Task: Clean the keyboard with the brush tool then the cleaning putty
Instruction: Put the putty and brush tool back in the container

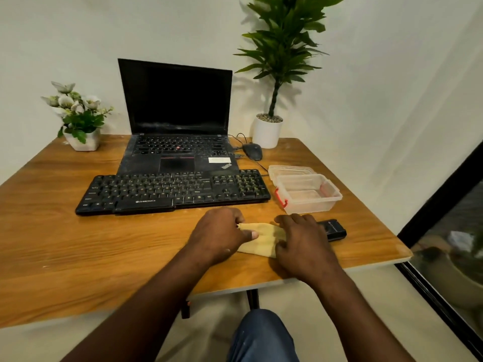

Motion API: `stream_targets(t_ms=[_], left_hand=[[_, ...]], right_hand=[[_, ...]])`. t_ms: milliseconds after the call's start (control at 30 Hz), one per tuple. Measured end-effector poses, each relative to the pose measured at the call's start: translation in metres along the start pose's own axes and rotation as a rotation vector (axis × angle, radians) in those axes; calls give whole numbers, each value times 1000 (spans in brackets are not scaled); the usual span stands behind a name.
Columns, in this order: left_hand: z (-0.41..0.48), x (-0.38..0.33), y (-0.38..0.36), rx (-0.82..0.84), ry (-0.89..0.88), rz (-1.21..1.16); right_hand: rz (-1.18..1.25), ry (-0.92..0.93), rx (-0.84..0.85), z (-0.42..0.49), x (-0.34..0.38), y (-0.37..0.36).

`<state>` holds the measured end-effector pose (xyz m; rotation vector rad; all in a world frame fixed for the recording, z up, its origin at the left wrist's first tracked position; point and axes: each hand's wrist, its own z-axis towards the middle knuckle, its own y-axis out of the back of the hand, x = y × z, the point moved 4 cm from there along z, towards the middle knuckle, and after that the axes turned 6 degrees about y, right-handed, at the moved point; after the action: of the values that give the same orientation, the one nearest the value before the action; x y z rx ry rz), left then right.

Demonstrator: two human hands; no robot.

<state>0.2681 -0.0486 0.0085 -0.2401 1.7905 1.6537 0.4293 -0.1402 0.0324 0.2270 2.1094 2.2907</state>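
- Grip: both hands lie on a flat yellow sheet of cleaning putty (264,240) at the near right part of the table. The left hand (220,235) has its fingers curled, the thumb pressing down on the sheet's left end and the fingertips seeming to pinch its far edge. The right hand (304,246) is spread flat, fingers apart, pinning the right end. This looks like flattening or folding the putty so that it is ready to press onto keys.
- Table (78,252): wooden, filling most of the view; everything below stands on it.
- Laptop (177,121): at 12 o'clock from the hands, open, screen dark, pushed back towards the wall, probably to leave room in front.
- Keyboard (172,192): black and full-sized, the thing to be cleaned. It lies just in front of the laptop, at 11 o'clock from the hands, near but not touching them, in easy reach.
- Tall potted plant (277,74): at 1 o'clock, against the wall; a small pot of white flowers (78,113) stands at 10 o'clock.
- Clear plastic box (308,194): at 1 o'clock just beyond the right hand, open, its lid (290,169) behind it. It appears empty, likely the putty's container.
- Mouse (253,151): black, wired, to the right of the laptop.
- Small black object (333,229): at 3 o'clock, partly under the right fingers. It may be the brush tool, but I cannot tell.
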Motion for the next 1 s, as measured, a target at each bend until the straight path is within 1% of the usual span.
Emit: stream_targets(t_ms=[133,200,233,333,433,500,533,600,700,800,900,1000], left_hand=[[-3,-5,3,42,-42,-38],[-3,-9,6,46,-7,-132],[-3,-11,9,34,11,-176],[-3,-19,19,1,38,-302],[1,-31,22,49,48,-519],[6,-42,22,84,49,-614],[11,-51,21,87,41,-627],[25,-71,17,34,7,-575],[58,-101,9,-49,-38,-398],[91,-121,-4,-69,5,-302],[114,-123,-17,-92,53,-249],[125,-123,-27,-125,-10,-50]], right_hand=[[38,5,-8,3,-7,-1],[151,0,-58,3,-13,2],[259,-5,-91,2,-16,5],[686,-62,-146,-1,-32,16],[1031,-143,-191,-2,-51,29],[1179,-211,-236,3,-67,35],[1202,-238,-267,8,-78,38],[1204,-275,-326,22,-101,44],[1143,-315,-403,52,-136,54],[970,-301,-394,80,-159,58],[763,-275,-369,100,-170,56],[602,-229,-357,114,-176,48]])
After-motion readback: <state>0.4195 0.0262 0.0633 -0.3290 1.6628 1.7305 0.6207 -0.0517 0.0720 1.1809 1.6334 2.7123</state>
